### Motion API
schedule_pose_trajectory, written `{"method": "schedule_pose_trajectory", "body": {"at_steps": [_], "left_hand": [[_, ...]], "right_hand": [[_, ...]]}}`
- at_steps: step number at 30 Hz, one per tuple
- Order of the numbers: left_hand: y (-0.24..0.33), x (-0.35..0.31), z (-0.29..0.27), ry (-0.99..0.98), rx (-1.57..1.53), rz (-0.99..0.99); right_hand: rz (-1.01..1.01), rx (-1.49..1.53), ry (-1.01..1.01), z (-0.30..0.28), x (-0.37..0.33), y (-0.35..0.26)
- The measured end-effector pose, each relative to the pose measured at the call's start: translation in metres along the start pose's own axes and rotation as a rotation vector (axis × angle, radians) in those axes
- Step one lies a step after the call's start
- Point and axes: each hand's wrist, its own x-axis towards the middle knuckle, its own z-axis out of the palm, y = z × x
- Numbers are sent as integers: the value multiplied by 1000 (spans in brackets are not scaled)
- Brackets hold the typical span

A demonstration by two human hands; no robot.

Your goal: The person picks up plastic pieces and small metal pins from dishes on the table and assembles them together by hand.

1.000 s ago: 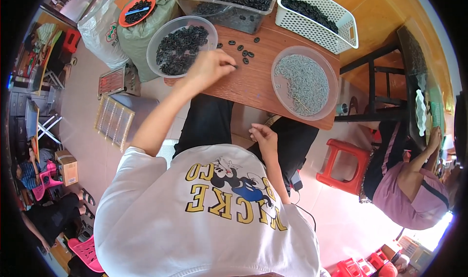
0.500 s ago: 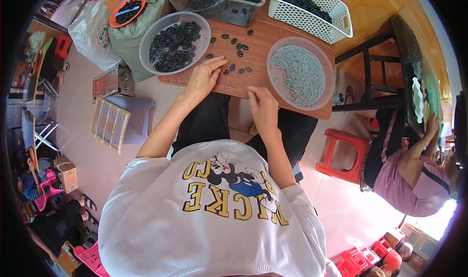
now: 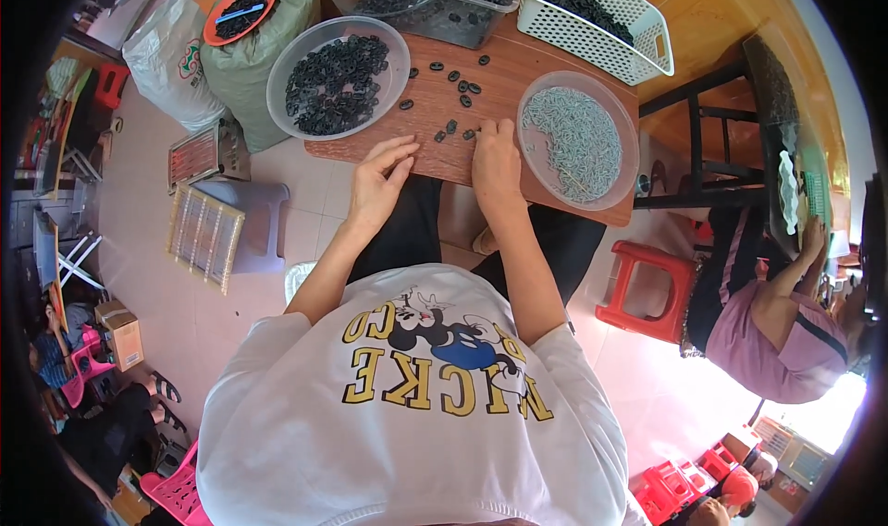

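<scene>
The left forearm (image 3: 324, 272) is slanted inward and forward; its wrist (image 3: 355, 230) is bent slightly to the right. The left grip (image 3: 377, 184) is held with fingers (image 3: 388, 148) lightly curved rightward and the thumb (image 3: 401, 169) set apart from them. The right forearm (image 3: 529, 262) is angled forward and inward. The right grip (image 3: 497, 163) is turned back upward, its fingers (image 3: 504, 132) bunched and pointed forward, their undersides hidden. Both arms are bared below the elbow.
</scene>
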Motion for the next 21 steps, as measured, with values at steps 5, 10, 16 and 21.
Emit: {"method": "schedule_pose_trajectory", "body": {"at_steps": [5,10,16,21], "left_hand": [[-1,3,5,14,-135,-63],[19,9,15,-14,-218,-79],[54,28,43,-210,-151,-34],[94,54,80,-427,62,108]], "right_hand": [[-35,-1,76,1,-3,8],[-28,524,111,-25,-42,-3],[443,1354,-134,-22,-104,30],[751,1816,-189,-14,-137,54]]}}
